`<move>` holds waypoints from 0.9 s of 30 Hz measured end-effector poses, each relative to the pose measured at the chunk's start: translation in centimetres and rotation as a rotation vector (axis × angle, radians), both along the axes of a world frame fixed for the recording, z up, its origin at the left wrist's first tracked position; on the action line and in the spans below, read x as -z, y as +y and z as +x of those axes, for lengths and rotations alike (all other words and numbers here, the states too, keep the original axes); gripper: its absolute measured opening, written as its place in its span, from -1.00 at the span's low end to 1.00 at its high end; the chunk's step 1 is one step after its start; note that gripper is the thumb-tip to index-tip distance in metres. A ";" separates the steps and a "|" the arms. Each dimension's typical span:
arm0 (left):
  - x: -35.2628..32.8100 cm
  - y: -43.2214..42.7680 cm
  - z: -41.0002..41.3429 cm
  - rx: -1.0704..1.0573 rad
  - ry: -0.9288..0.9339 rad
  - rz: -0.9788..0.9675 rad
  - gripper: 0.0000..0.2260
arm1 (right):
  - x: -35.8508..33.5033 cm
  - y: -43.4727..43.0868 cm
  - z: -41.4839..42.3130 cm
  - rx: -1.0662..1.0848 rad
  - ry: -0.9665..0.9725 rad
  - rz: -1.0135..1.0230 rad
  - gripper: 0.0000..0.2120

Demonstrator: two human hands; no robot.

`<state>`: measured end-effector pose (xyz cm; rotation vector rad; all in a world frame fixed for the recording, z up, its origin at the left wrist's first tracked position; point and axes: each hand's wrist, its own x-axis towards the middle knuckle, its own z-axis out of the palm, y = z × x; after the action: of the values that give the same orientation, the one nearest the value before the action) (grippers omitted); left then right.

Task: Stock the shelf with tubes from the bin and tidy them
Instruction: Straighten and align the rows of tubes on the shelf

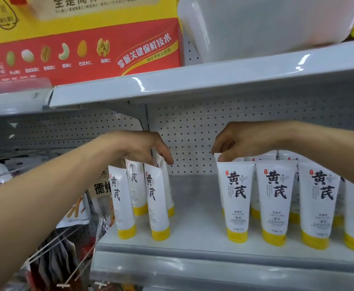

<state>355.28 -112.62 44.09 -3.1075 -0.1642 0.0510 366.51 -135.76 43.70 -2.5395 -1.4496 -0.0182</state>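
White tubes with yellow caps stand cap-down on the grey shelf (193, 234). A left cluster of several tubes (157, 202) stands near the shelf's left end, and a longer row (274, 196) fills the right side. My left hand (144, 148) reaches over the left cluster, its fingers pinching the top of a rear tube (163, 164). My right hand (241, 139) pinches the crimped top of a tube standing behind the leftmost tube of the right row (236, 194). A translucent white bin (266, 24) sits on the shelf above, at the upper right.
A red and yellow nut box (83, 38) stands on the upper shelf beside the bin. Hanging snack packets (77, 208) fill the bay to the left. Perforated back panel (193, 135) lies behind the tubes. Bare shelf floor separates the two tube groups.
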 end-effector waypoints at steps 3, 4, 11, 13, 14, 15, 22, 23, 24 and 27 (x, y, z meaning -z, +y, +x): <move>0.1 -0.1 0.4 0.017 -0.012 -0.037 -0.72 | 0.2 0.9 0.0 0.023 -0.018 -0.042 -0.65; 0.1 -0.1 0.6 0.026 -0.018 -0.060 -0.75 | 0.2 1.1 0.1 0.029 -0.028 -0.053 -0.67; 0.8 0.0 3.0 0.089 -0.109 -0.167 -0.90 | 1.0 1.3 1.0 0.060 -0.060 -0.096 -0.82; 1.2 -1.0 3.7 0.132 -0.142 -0.233 -0.89 | 1.1 1.2 1.1 0.059 -0.048 -0.080 -0.86; 1.3 -1.5 4.2 0.149 -0.153 -0.261 -0.87 | 1.0 1.2 1.0 0.057 -0.040 -0.072 -0.88; 1.5 -1.9 4.6 0.164 -0.161 -0.290 -0.86 | 1.0 1.1 1.0 0.054 -0.035 -0.065 -0.90; 1.9 -3.4 5.8 0.209 -0.169 -0.390 -0.89 | 1.1 1.0 0.8 0.039 -0.031 -0.052 -0.92; 1.9 -3.5 5.8 0.210 -0.167 -0.392 -0.88 | 1.1 1.0 0.7 0.037 -0.028 -0.051 -0.91; 1.9 -3.5 5.8 0.208 -0.167 -0.392 -0.89 | 1.1 1.0 0.7 0.035 -0.021 -0.047 -0.91; 1.8 -3.7 5.7 0.202 -0.168 -0.389 -0.89 | 1.1 1.0 0.6 0.031 0.005 -0.037 -0.92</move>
<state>360.98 -116.35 42.24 -3.4948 0.1801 -0.2077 367.16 -134.71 42.61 -2.5895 -1.4212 0.0093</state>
